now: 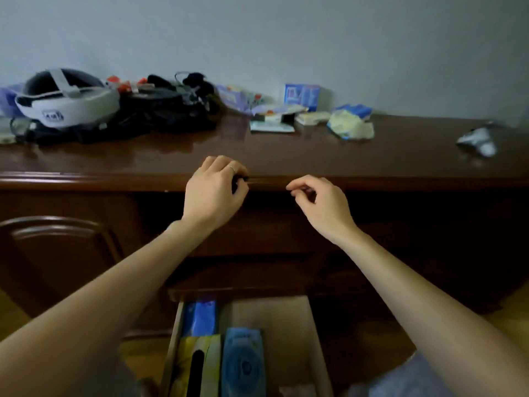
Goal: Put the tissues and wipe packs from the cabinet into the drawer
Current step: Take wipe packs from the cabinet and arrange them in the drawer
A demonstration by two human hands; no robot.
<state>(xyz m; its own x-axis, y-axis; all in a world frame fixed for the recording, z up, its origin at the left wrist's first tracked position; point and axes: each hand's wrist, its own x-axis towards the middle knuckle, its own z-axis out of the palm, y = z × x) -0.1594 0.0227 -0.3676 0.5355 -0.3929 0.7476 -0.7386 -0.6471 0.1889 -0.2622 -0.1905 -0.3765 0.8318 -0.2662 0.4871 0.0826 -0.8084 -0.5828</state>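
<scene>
My left hand [214, 190] is curled against the front edge of the dark wooden cabinet top [343, 164]. A small dark patch shows under its fingertips; I cannot tell whether it is an object or shadow. My right hand [317, 204] hovers just below that edge, fingers loosely bent, with nothing in it. Below, the drawer [289, 325] stands pulled out. It holds a dark blue pack [200, 316], a yellow tissue box [200, 365] and a blue wipe pack [242, 362], all on its left side. A pale yellow tissue pack [350, 126] and a blue-white box [305, 96] lie on the cabinet top.
A white headset [65, 101] and a black bag with cables [166, 110] crowd the cabinet's back left. Small packs and papers [272, 118] lie mid-back, and a crumpled silvery wrapper [478, 140] at the right. A chair back [57, 239] stands at the left. The drawer's right half is bare wood.
</scene>
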